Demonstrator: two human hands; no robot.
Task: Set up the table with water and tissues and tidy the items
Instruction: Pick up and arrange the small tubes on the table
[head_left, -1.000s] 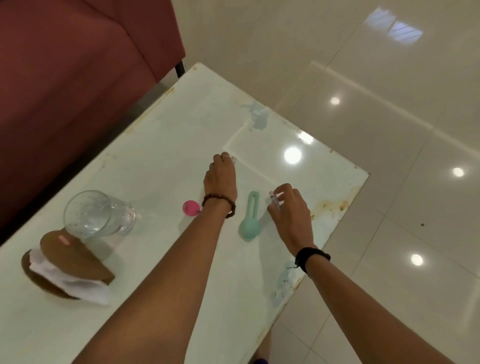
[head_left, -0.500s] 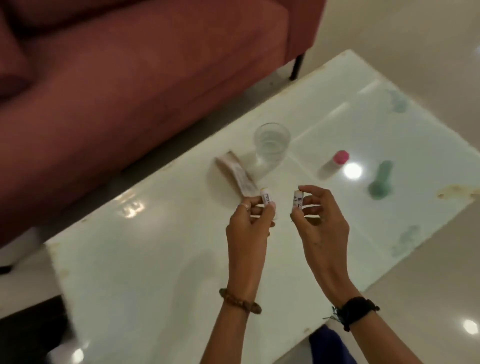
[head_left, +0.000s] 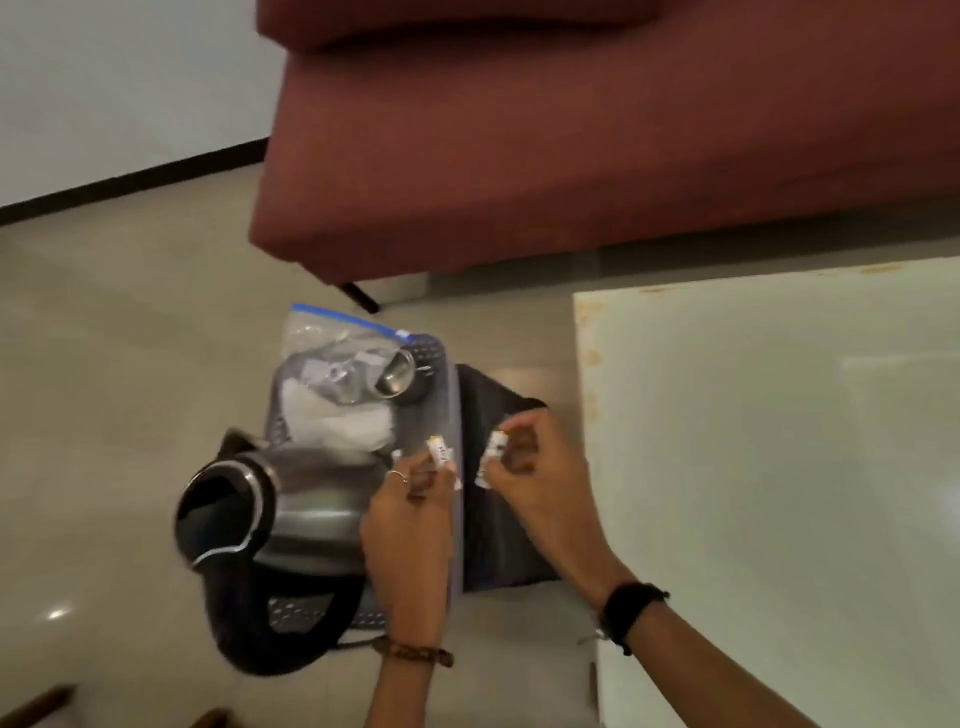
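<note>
Two small white tubes are held above a basket on the floor.

One steel kettle (head_left: 291, 509) is seen at the left in the grey basket (head_left: 436, 358); the left hand (head_left: 410, 525) is closed on one white tube (head_left: 440, 453), the right hand (head_left: 540, 483) is pinched on the other tube (head_left: 493, 451), and the pale table (head_left: 779, 467) stands at the right.

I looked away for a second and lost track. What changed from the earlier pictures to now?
The view swung off the table top to the floor beside it. Both hands carried their small white tubes there: the left hand with its tube now hangs over the basket beside the kettle, the right hand with its tube over the dark bag. Each grip is unchanged.
</note>
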